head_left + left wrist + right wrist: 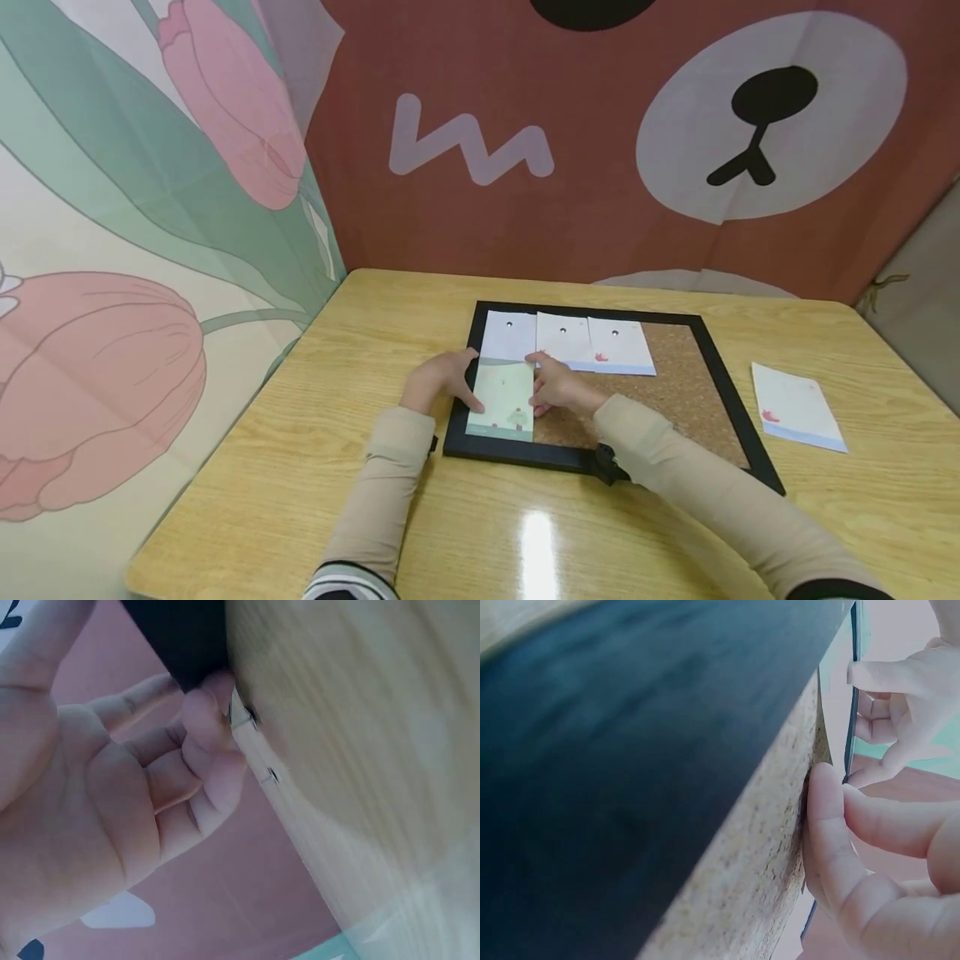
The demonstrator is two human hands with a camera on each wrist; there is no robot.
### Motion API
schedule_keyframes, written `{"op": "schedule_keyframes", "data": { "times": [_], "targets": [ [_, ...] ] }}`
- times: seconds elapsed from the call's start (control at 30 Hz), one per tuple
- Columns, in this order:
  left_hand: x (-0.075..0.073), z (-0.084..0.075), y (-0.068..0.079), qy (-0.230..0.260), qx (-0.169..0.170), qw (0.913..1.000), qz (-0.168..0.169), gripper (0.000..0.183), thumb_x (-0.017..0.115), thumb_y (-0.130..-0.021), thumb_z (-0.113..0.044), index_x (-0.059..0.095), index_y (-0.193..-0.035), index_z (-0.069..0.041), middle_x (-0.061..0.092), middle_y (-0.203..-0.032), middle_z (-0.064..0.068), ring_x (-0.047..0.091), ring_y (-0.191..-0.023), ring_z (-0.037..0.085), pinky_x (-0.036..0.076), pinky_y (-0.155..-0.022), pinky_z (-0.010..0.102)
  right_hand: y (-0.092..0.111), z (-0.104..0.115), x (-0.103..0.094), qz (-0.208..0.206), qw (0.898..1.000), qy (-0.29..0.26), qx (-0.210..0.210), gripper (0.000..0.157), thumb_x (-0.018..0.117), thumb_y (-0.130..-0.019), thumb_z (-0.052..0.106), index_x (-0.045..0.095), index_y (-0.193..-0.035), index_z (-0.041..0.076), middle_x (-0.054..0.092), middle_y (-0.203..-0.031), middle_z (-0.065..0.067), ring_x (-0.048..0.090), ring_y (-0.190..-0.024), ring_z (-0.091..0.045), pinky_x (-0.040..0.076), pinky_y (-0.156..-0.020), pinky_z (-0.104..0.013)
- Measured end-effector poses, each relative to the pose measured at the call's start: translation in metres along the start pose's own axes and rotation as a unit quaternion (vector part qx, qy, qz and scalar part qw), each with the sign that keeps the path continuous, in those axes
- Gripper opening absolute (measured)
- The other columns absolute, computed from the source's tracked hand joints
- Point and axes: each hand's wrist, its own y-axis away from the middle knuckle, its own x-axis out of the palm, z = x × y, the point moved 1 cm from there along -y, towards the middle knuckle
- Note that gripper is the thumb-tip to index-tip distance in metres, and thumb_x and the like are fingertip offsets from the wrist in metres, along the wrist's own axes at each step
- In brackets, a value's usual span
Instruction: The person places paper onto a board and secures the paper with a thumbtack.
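Note:
A pale green card (501, 396) lies at the lower left of a black-framed cork board (581, 461), just under the left white card (504, 336). My left hand (442, 377) is at the frame's left side; its thumb rests on the green card's left edge. In the left wrist view, the loosely bent fingers (169, 780) of that hand are by the black frame edge (184, 637). My right hand (558, 387) touches the green card's right edge, index finger at the upper corner and thumb lower down. The right wrist view shows the right fingers (840, 855) beside the cork (742, 847).
Two more white cards (562, 337) with a blue lower edge are pinned along the board's top row. A loose white card (797, 408) lies on the wooden table (337, 350) right of the board. A printed cloth (465, 217) hangs behind the table.

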Motion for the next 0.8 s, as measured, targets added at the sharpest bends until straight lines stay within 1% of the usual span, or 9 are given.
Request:
{"op": "schedule_keyframes", "data": {
  "times": [0.13, 0.23, 0.33, 0.43, 0.53, 0.57, 0.7, 0.77, 0.8],
  "targets": [
    [0.002, -0.004, 0.0, -0.003, -0.015, 0.9999, -0.002, 0.103, 0.082, -0.061, -0.033, 0.022, -0.142, -0.007, 0.028, -0.142, 0.011, 0.029, -0.127, 0.025, 0.029, -0.1, 0.037, 0.001, 0.001, -0.002, 0.005, 1.0, 0.006, -0.011, 0.072, 0.059, -0.076, -0.016, 0.025, -0.138, 0.0, 0.049, -0.078, -0.018, 0.051, -0.05, -0.018, 0.051, -0.052, -0.03],
    [0.002, -0.005, 0.001, 0.004, -0.025, 0.9997, -0.002, 0.103, 0.082, -0.061, -0.031, 0.022, -0.142, -0.008, 0.029, -0.142, 0.011, 0.029, -0.127, 0.025, 0.03, -0.099, 0.038, 0.002, 0.001, -0.005, 0.011, 1.0, 0.011, -0.019, 0.073, 0.062, -0.076, -0.014, 0.024, -0.137, -0.003, 0.052, -0.079, -0.018, 0.054, -0.053, -0.02, 0.051, -0.053, -0.031],
    [0.003, -0.006, 0.001, 0.007, -0.03, 0.9995, -0.003, 0.103, 0.082, -0.061, -0.031, 0.023, -0.142, -0.009, 0.029, -0.142, 0.011, 0.03, -0.127, 0.025, 0.03, -0.099, 0.038, 0.004, 0.0, -0.009, 0.01, 0.999, 0.027, -0.027, 0.067, 0.065, -0.076, -0.009, 0.03, -0.133, -0.006, 0.056, -0.081, -0.017, 0.059, -0.056, -0.022, 0.051, -0.053, -0.032],
    [0.004, -0.006, 0.0, 0.009, -0.032, 0.9994, -0.005, 0.102, 0.082, -0.061, -0.031, 0.023, -0.142, -0.009, 0.03, -0.141, 0.011, 0.03, -0.127, 0.025, 0.03, -0.098, 0.039, 0.007, 0.001, -0.014, 0.004, 0.996, 0.074, -0.05, 0.056, 0.066, -0.076, -0.004, 0.04, -0.126, -0.009, 0.06, -0.08, -0.015, 0.06, -0.061, -0.022, 0.051, -0.054, -0.032],
    [0.004, -0.006, -0.001, 0.006, -0.034, 0.9994, -0.005, 0.102, 0.082, -0.061, -0.031, 0.023, -0.142, -0.009, 0.03, -0.141, 0.01, 0.031, -0.126, 0.025, 0.031, -0.098, 0.039, 0.009, 0.0, -0.018, 0.0, 0.986, 0.137, -0.092, 0.05, 0.068, -0.076, 0.002, 0.047, -0.12, -0.01, 0.061, -0.086, -0.015, 0.059, -0.074, -0.023, 0.05, -0.063, -0.034],
    [0.004, -0.006, -0.001, 0.005, -0.034, 0.9994, -0.006, 0.102, 0.082, -0.061, -0.032, 0.023, -0.142, -0.009, 0.03, -0.141, 0.01, 0.031, -0.126, 0.025, 0.031, -0.098, 0.039, 0.009, 0.0, -0.018, 0.001, 0.98, 0.161, -0.114, 0.049, 0.069, -0.076, 0.003, 0.049, -0.119, -0.01, 0.061, -0.085, -0.014, 0.057, -0.073, -0.022, 0.048, -0.063, -0.032],
    [0.004, -0.007, -0.001, -0.004, -0.035, 0.9994, -0.006, 0.103, 0.082, -0.061, -0.032, 0.023, -0.142, -0.009, 0.032, -0.141, 0.011, 0.032, -0.125, 0.025, 0.032, -0.097, 0.038, 0.009, -0.001, -0.018, 0.03, 0.96, 0.22, -0.171, 0.056, 0.072, -0.075, 0.009, 0.047, -0.122, -0.009, 0.057, -0.091, -0.013, 0.051, -0.077, -0.022, 0.045, -0.068, -0.032],
    [0.004, -0.006, -0.001, -0.006, -0.036, 0.9993, -0.006, 0.103, 0.082, -0.061, -0.033, 0.023, -0.142, -0.009, 0.032, -0.14, 0.011, 0.032, -0.125, 0.025, 0.032, -0.097, 0.039, 0.011, -0.001, -0.017, 0.053, 0.952, 0.242, -0.182, 0.06, 0.072, -0.076, 0.013, 0.045, -0.125, -0.007, 0.056, -0.101, -0.016, 0.052, -0.085, -0.023, 0.045, -0.071, -0.032],
    [0.003, -0.006, -0.001, -0.008, -0.036, 0.9993, -0.006, 0.103, 0.082, -0.061, -0.033, 0.023, -0.142, -0.009, 0.032, -0.14, 0.011, 0.033, -0.125, 0.025, 0.032, -0.097, 0.039, 0.012, -0.001, -0.016, 0.062, 0.949, 0.25, -0.179, 0.062, 0.072, -0.076, 0.015, 0.044, -0.128, -0.005, 0.053, -0.112, -0.018, 0.051, -0.095, -0.026, 0.044, -0.078, -0.035]
  ]
}}
